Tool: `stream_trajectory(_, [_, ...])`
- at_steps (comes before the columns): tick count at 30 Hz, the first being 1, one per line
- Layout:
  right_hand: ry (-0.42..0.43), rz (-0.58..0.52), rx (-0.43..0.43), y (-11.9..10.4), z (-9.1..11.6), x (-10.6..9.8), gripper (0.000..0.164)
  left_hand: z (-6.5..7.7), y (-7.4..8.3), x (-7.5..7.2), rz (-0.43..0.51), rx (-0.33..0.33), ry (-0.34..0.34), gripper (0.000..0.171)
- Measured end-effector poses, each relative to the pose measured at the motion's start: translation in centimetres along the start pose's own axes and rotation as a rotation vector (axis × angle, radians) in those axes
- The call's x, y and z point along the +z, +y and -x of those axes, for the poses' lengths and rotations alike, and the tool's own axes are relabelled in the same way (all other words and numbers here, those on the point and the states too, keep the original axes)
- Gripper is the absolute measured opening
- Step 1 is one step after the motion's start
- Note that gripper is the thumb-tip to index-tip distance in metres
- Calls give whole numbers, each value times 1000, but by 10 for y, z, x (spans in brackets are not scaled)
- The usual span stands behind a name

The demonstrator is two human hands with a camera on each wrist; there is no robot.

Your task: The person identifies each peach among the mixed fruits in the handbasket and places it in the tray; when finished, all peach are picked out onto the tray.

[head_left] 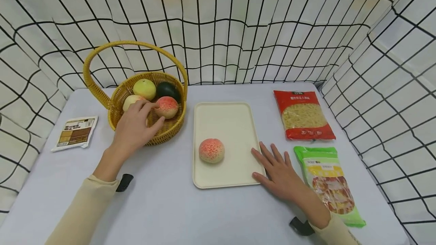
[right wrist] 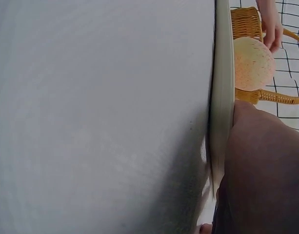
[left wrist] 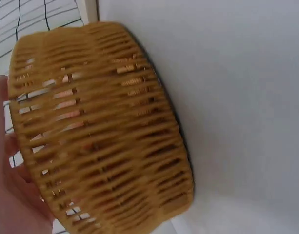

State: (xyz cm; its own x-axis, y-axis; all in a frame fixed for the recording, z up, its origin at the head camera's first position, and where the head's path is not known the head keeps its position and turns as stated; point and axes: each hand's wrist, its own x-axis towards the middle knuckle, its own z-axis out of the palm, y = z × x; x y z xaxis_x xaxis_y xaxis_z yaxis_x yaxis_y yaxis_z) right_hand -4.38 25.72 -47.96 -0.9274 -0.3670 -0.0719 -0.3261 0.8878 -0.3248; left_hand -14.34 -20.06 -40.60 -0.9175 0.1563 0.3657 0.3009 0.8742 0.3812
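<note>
The right hand (head_left: 281,179) is laid at the right edge of the tray (head_left: 235,124), fingers spread and nothing held, perhaps so that the tray is steadied. On the tray's near left part a speckled peach (head_left: 211,150) is set, where rolling would likely be checked by the rim (head_left: 193,146). Farther left, the left hand (head_left: 134,126) is placed over the basket (head_left: 170,133), thumb and fingertips parted beside a red-topped peach (head_left: 167,107); whether contact is made cannot be told. The handle (head_left: 134,43) is stood upright, presumably leaving the opening reachable. Beyond, a yellow-green fruit (head_left: 144,89) is nestled.
</note>
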Motion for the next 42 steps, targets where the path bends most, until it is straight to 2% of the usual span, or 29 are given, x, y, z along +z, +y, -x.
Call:
stream_trajectory(6, [29, -6, -23, 0, 1, -1, 76, 3, -14, -13, -61, -150, -123, 47])
stream_trajectory(10, [16, -14, -18, 0, 1, -1, 77, 2, -17, -17, -93, -208, -225, 56])
stream_trajectory(13, [-5, -19, -9, -1, 0, -1, 78, -1, -17, -20, -99, -231, -273, 58])
stream_trajectory(25, [-19, -16, 2, -1, -1, -3, 78, -10, -13, -25, -113, -272, -416, 72])
stream_trajectory(33, [-17, -20, 4, 0, -1, -1, 78, -17, -12, -24, -151, -271, -463, 64])
stream_trajectory(42, [2, -16, -5, -2, 0, -1, 77, -20, -9, -27, -174, -254, -494, 68])
